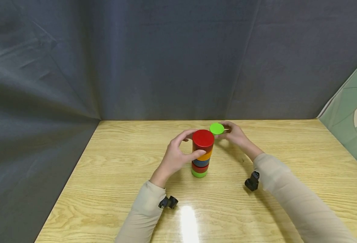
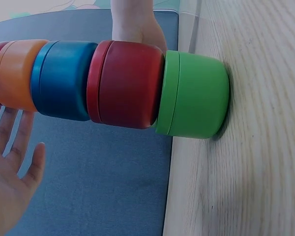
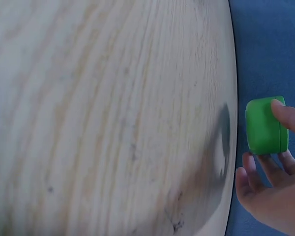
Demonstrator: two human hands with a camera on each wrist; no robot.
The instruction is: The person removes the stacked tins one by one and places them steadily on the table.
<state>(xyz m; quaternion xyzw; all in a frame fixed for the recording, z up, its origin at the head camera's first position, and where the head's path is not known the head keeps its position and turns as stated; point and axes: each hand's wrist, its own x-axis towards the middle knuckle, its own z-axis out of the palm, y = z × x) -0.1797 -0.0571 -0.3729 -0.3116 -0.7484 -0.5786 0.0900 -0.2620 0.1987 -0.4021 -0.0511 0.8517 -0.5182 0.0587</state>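
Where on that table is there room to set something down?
Bare wood lies left of the left hand, toward the dark curtain, and right of the right sleeve. Crowded: around the stack, with right hand and held green cup close by.

Desk (image 1: pixel 120 152): bright and warm-toned in the head view; a burnt-out white streak of glare near the bottom edge suggests light from above.
Cloth (image 1: pixel 172 67): dim, with a faint paler sheen along the folds at left.
Right sleeve (image 1: pixel 299 199): soft-edged shadow alongside, on the desk.
Stack (image 2: pixel 125 83): clear outlines and muted highlights in the left wrist view, under a cooler cast.
Held green jar (image 3: pixel 263 125): evenly lit; broad, diffuse shadow on the desk nearby.
Desk edge (image 3: pixel 236 98): bowed by lens distortion.
Wood grain (image 3: pixel 108 118): slightly soft.
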